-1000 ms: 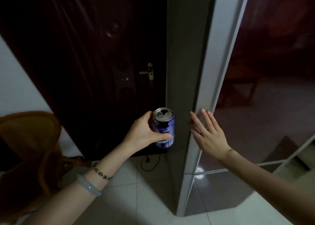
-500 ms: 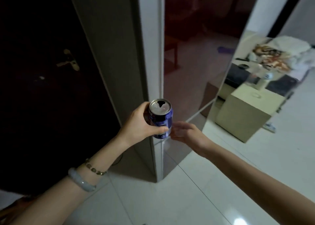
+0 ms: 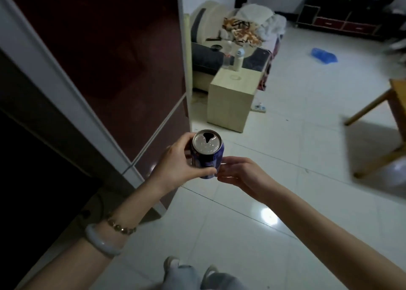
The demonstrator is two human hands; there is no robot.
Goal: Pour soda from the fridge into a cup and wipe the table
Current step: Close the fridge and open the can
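Though in left grip [image 3: 175, 166], can [image 3: 207, 146] illegible.

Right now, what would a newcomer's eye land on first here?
The opened blue soda can at centre, held roughly upright by the left hand, with the right hand reaching its fingertips to the can's lower side. Next comes the dark red fridge filling the left of the view. Beyond it a beige cabinet stands on the white floor with bottles on top.
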